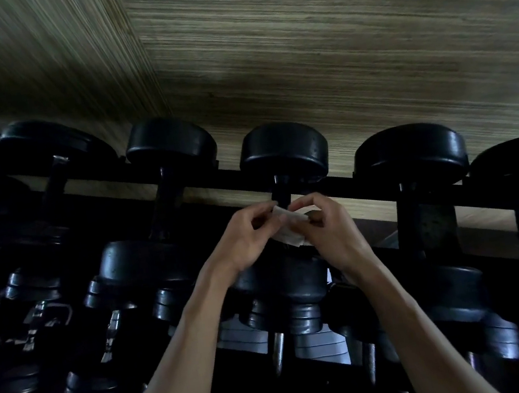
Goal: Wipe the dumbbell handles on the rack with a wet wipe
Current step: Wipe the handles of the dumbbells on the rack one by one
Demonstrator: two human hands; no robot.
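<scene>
Head camera view, looking down over a person's two bare forearms that reach from 6 o'clock up to the middle of the frame. Both hands meet there over a small, crumpled white wet wipe (292, 230), thin and wrinkled like damp paper. At 9 o'clock of the wipe, the left hand (244, 240) has its fingers curled and pinches the wipe's left edge between thumb and fingertips. At 3 o'clock of it, the right hand (326, 225) is curled the same way, pinching the right edge. The wipe is stretched between them, just in front of a dark cylindrical dumbbell handle (282, 189) that rises toward 12 o'clock; whether wipe and handle touch cannot be told.

That handle ends in a round, matte black dumbbell head (283, 152), thick and smooth like a puck. Similar black dumbbells (171, 142) stand in a row from 9 o'clock to 3 o'clock on a black metal rack (364, 185) of straight bars. Lower tiers toward 7 o'clock hold smaller weights (34, 288) with shiny metal handles, dimly lit.

Behind the rack, from 10 o'clock to 2 o'clock, runs a wall (315, 63) with fine, streaked wood-grain lines in pale tan
</scene>
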